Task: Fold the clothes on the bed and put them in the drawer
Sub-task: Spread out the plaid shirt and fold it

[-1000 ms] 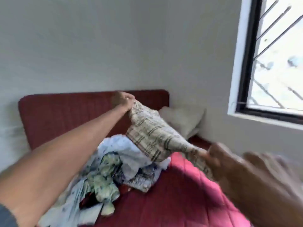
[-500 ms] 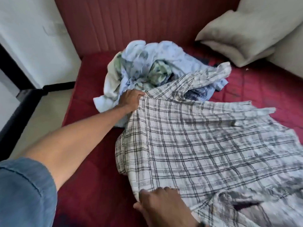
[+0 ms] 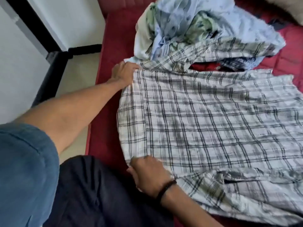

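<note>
A white shirt with grey and black checks [image 3: 213, 125] lies spread flat on the red bed [image 3: 105, 122]. My left hand [image 3: 123, 73] grips the shirt's far left corner, fingers curled over the edge. My right hand [image 3: 150, 173], with a dark band on the wrist, pinches the near left edge of the shirt. Behind the shirt sits a heap of crumpled clothes [image 3: 188, 25], pale blue, green-patterned and white; one checked sleeve lies over its front. No drawer is in view.
The bed's left edge runs along a pale floor [image 3: 77, 74] with a black frame [image 3: 49, 66] and white wall beside it. My dark-trousered knee [image 3: 91, 194] is against the bed's near edge. A pillow corner [image 3: 298, 13] shows at the top right.
The shirt was held up in the air a second ago; now it lies spread flat on the bed. Both hands have come down with it and hold its left edge.
</note>
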{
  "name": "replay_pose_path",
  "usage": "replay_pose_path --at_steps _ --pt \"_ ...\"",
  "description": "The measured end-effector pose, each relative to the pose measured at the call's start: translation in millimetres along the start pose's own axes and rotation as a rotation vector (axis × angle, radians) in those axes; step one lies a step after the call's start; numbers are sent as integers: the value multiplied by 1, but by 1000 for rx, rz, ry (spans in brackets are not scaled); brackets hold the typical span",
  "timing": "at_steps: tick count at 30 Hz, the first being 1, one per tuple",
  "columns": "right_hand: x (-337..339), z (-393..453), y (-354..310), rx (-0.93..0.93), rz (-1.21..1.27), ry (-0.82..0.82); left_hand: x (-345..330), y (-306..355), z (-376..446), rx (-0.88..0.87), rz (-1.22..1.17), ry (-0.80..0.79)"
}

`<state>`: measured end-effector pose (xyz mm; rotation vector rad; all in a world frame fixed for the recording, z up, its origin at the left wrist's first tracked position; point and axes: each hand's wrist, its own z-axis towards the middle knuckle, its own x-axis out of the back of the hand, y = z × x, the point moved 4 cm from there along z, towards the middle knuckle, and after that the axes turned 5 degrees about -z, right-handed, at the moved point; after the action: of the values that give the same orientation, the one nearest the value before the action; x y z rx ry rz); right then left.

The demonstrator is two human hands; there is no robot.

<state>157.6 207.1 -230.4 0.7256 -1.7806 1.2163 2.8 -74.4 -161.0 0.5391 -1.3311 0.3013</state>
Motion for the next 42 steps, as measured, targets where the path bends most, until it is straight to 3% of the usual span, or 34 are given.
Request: replay_pose_path --at_steps 5,9,12,16,19,22,27,31,35,38,42 --pt "-3 -14 10 -28 301 -80 -20 14 -14 22 6 -203" --pt "45 -58 63 -79 457 4 -34 56 -39 -200 -5 -346" --pt "97 -112 144 -260 311 130 -35 92 -76 -355 -63 -504" --pt "157 -209 261 -601 29 167 -28 156 -131 -459 -238 -556" --pt "177 -282 329 -864 -169 1 -40 204 -192 -513 -263 -728" --pt "161 -325 365 -923 -262 -217 -58 239 -241 -601 -249 -821" --pt "150 -337 368 -872 -230 -65 -72 259 -276 -620 -207 -797" --pt "155 -337 373 -884 -243 -238 -69 259 -278 -574 -228 -805" --pt "163 -327 362 -725 -259 -79 -66 255 -291 -550 -163 -741" --pt "155 -324 353 -621 -187 -134 -68 251 -302 -496 -173 -657" --pt "143 -330 361 -769 -180 -337 -74 244 -309 -479 -295 -609"
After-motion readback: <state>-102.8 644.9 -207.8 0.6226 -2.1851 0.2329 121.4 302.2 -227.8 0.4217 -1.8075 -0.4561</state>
